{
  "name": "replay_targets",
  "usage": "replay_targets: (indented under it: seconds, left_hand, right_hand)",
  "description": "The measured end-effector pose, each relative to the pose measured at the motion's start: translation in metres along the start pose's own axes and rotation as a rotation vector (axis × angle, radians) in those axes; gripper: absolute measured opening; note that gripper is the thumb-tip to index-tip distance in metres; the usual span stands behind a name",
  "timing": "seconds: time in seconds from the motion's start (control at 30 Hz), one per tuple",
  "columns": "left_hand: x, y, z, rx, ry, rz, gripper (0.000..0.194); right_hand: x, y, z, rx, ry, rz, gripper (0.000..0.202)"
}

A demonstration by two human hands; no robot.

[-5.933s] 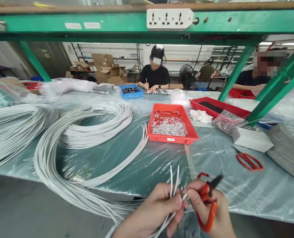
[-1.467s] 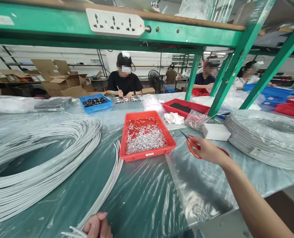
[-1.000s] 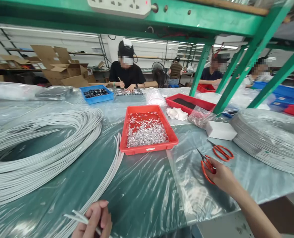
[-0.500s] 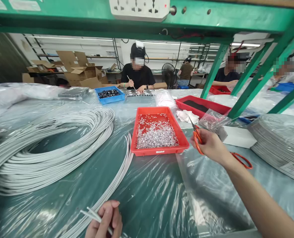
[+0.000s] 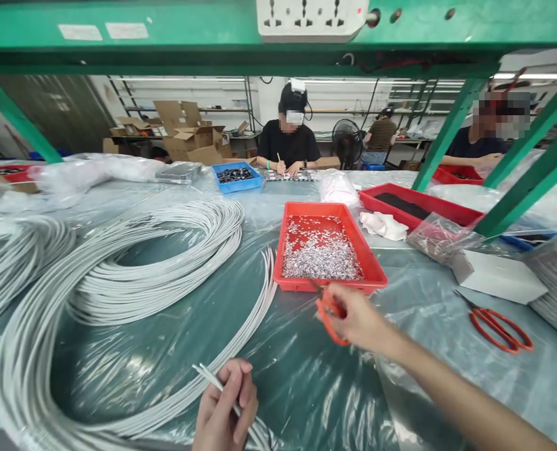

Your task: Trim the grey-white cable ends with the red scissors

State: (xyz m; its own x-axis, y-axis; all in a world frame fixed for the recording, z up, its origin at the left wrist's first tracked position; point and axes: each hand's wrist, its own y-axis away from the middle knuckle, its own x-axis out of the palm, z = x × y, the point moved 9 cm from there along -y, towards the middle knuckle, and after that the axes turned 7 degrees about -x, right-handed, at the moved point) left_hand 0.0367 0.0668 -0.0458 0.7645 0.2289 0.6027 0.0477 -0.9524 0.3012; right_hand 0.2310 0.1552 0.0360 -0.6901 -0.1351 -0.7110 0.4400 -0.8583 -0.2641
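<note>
My left hand [image 5: 226, 404] is closed around a few white cables [image 5: 207, 374], whose ends stick out past the fingers at the near edge of the table. In my right hand [image 5: 360, 316] is a pair of orange-handled scissors [image 5: 330, 319], held just in front of a red tray [image 5: 325, 286] full of small shiny metal pieces [image 5: 323, 257]. The scissors' blades point up and left and are partly blurred. Beside my left hand, a strand of white cables [image 5: 241, 338] curves up to the tray's left side.
Coils of white cable [image 5: 166, 294] cover the left of the plastic-covered table. On the right lie another pair of orange scissors [image 5: 499, 329], a white box [image 5: 499, 275] and a white cloth [image 5: 382, 225]. Across the table a person [image 5: 288, 144] works near a blue tray [image 5: 237, 185]. Green posts [image 5: 452, 134] stand right.
My right hand has brought the scissors leftward and nearer, from the tray's right side to its front. The camera view has swung left. My left hand still holds the cables.
</note>
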Motion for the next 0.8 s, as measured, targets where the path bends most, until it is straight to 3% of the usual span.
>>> replay_targets:
  seconds: [0.1,0.17,0.27,0.37,0.47,0.53,0.63,0.7,0.8]
  left_hand:
    - [-0.002,0.003,-0.003,0.025,0.074,0.009,0.031]
    - [-0.004,0.005,-0.004,0.044,0.079,0.009,0.03]
    - [-0.005,0.007,-0.003,0.062,0.065,0.015,0.029]
    - [-0.004,0.007,-0.002,0.067,0.065,0.028,0.029]
    - [-0.004,0.006,-0.001,0.063,0.074,0.037,0.029]
    - [-0.004,0.004,-0.002,0.058,0.073,0.036,0.028]
    - [-0.003,0.003,-0.003,0.048,0.061,0.032,0.027]
    - [-0.001,0.004,-0.003,0.038,0.067,0.027,0.027]
    - [-0.004,0.008,-0.008,0.078,0.111,-0.013,0.029]
  right_hand:
    - [0.06,-0.001,0.03,-0.072,-0.043,0.174,0.013]
    - [0.085,-0.005,0.037,-0.095,-0.028,0.218,0.012]
    - [0.102,-0.008,0.041,-0.118,0.027,0.227,0.011]
    - [0.101,-0.007,0.042,-0.141,0.087,0.234,0.008]
    - [0.076,-0.013,0.036,-0.12,0.161,0.184,0.007]
    - [0.041,-0.023,0.024,-0.06,0.238,0.086,0.002]
    - [-0.023,-0.034,0.0,0.055,0.397,-0.073,0.018]
    - [-0.048,-0.033,-0.016,0.105,0.467,-0.059,0.022]
    - [-0.059,-0.014,-0.028,0.139,0.496,0.026,0.022]
